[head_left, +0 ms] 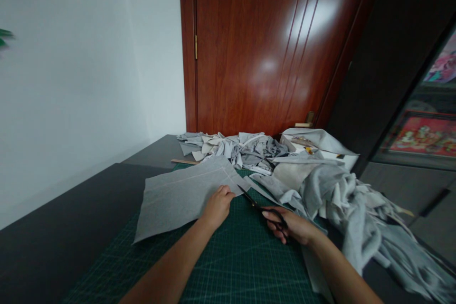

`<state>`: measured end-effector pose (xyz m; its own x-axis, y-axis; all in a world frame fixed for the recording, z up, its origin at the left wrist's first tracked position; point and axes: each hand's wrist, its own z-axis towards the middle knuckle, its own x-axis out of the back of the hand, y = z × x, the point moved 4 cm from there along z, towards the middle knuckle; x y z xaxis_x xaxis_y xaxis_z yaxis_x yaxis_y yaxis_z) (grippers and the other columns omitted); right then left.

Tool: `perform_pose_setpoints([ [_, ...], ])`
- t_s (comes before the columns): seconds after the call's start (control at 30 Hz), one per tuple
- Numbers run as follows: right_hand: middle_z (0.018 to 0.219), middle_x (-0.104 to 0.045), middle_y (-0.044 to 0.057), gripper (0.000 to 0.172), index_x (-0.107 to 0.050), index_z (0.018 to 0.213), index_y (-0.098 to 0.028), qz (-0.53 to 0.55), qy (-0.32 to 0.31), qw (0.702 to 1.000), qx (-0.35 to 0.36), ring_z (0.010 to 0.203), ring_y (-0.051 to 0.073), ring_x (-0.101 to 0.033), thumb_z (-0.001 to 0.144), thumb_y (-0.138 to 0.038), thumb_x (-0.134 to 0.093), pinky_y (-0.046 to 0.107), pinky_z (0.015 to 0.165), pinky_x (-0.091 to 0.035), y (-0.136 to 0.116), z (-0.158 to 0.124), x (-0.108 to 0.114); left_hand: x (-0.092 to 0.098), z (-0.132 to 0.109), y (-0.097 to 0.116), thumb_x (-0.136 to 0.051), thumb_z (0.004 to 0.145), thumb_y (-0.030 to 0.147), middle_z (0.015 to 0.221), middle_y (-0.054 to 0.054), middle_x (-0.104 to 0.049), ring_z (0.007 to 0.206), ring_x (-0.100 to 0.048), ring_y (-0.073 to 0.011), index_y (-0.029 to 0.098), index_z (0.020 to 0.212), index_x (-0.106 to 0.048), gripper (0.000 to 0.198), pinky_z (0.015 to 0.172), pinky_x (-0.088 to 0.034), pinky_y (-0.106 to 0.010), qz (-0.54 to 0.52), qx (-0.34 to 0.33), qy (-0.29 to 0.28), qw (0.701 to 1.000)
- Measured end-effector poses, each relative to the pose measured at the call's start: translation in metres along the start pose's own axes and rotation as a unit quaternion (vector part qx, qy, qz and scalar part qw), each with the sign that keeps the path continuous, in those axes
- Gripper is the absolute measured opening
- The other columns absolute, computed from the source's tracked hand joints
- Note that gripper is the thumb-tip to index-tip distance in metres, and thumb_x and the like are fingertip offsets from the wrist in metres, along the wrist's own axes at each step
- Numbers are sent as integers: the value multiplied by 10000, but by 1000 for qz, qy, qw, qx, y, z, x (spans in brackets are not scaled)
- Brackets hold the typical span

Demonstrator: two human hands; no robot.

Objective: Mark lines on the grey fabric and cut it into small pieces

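A piece of grey fabric [178, 199] with pale marked lines spreads over a green cutting mat [242, 266]. My left hand [218, 206] pinches the fabric along its near right edge, fingers closed. In my right hand [288, 225] is a pair of black scissors [253, 203], with the fingers through the handles. The blades point up and to the left, and their tips meet the fabric's right corner. Whether the blades are parted is hard to make out. A narrow grey strip lies just right of the scissor tips.
Scraps of grey and cream fabric [245, 149] are heaped at the back, before a brown door [249, 57]. More crumpled grey cloth [331, 194] piles up on the right beside a white box [347, 157]. A wooden ruler-like strip [184, 162] lies behind the fabric. A dark cabinet stands at right.
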<state>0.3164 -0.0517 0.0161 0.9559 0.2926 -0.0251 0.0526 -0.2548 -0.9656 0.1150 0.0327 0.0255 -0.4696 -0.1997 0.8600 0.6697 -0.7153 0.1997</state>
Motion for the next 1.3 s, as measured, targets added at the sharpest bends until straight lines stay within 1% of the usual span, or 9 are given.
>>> perform_pose_setpoints([
  [0.13, 582, -470, -87, 592, -538, 1174, -147, -8, 4, 1000, 5, 374, 35, -400, 744, -522, -696, 142, 313, -321, 0, 0, 1, 0, 0, 0, -410, 867, -7, 970, -59, -591, 979, -540, -190, 201, 1017, -685, 376, 884, -460, -303, 0, 3, 1, 1000],
  [0.27, 583, -470, -88, 595, -543, 1169, -155, -10, 8, 1000, 3, 383, 37, -403, 732, -522, -708, 146, 318, -335, 4, 2, 3, 0, 0, -1, -425, 863, -10, 964, -59, -591, 975, -541, -190, 196, 1018, -686, 366, 881, -462, -299, -2, -1, 2, 1000],
  [0.4, 592, -460, -86, 576, -561, 1156, -149, -15, -2, 1000, 8, 399, 34, -407, 736, -514, -708, 146, 331, -344, 6, 3, 4, 1, 0, -1, -434, 864, -11, 961, -62, -595, 962, -547, -190, 185, 1012, -689, 355, 872, -464, -294, 2, 1, 3, 1000],
  [0.57, 595, -432, -90, 610, -550, 1210, -145, -31, -9, 999, 11, 408, 31, -392, 738, -496, -714, 152, 343, -339, 5, 2, 3, 0, 0, 0, -431, 868, -12, 960, -63, -602, 957, -552, -187, 182, 1014, -691, 356, 867, -464, -289, 5, -1, -1, 1000],
  [0.73, 587, -419, -96, 662, -531, 1251, -143, -34, -12, 999, 5, 402, 35, -375, 724, -491, -729, 169, 347, -335, 3, 3, 1, -1, 1, 0, -438, 881, 19, 952, -63, -606, 963, -556, -198, 190, 974, -690, 318, 860, -463, -306, 17, 7, -14, 1000],
  [0.87, 602, -449, -85, 620, -552, 1216, -144, -20, -7, 1000, -3, 400, 32, -392, 732, -489, -728, 161, 341, -331, 4, 2, 5, -1, 2, 0, -438, 890, 38, 944, -61, -604, 952, -556, -197, 184, 925, -677, 281, 847, -461, -309, 23, 10, -21, 999],
  [1.0, 619, -463, -81, 650, -529, 1242, -175, -28, -23, 999, -15, 415, 40, -440, 733, -535, -713, 156, 348, -375, 5, -4, 5, -1, 2, 0, -428, 896, 41, 923, -59, -604, 931, -557, -193, 178, 853, -659, 272, 828, -457, -304, 31, 18, -30, 999],
  [1.17, 646, -487, -67, 740, -467, 1300, -191, -32, -28, 999, -27, 448, 51, -478, 726, -602, -688, 160, 364, -426, 6, -10, 4, 0, 1, 3, -445, 892, 45, 938, -66, -599, 943, -547, -200, 165, 855, -646, 237, 834, -447, -310, 30, 14, -30, 999],
  [1.3, 654, -498, -60, 775, -460, 1303, -194, -14, -35, 999, -29, 468, 60, -485, 701, -619, -701, 200, 391, -494, 7, -10, 5, 2, -1, 5, -452, 890, 44, 934, -62, -595, 938, -545, -197, 167, 834, -637, 229, 836, -441, -306, 32, 11, -32, 999],
])
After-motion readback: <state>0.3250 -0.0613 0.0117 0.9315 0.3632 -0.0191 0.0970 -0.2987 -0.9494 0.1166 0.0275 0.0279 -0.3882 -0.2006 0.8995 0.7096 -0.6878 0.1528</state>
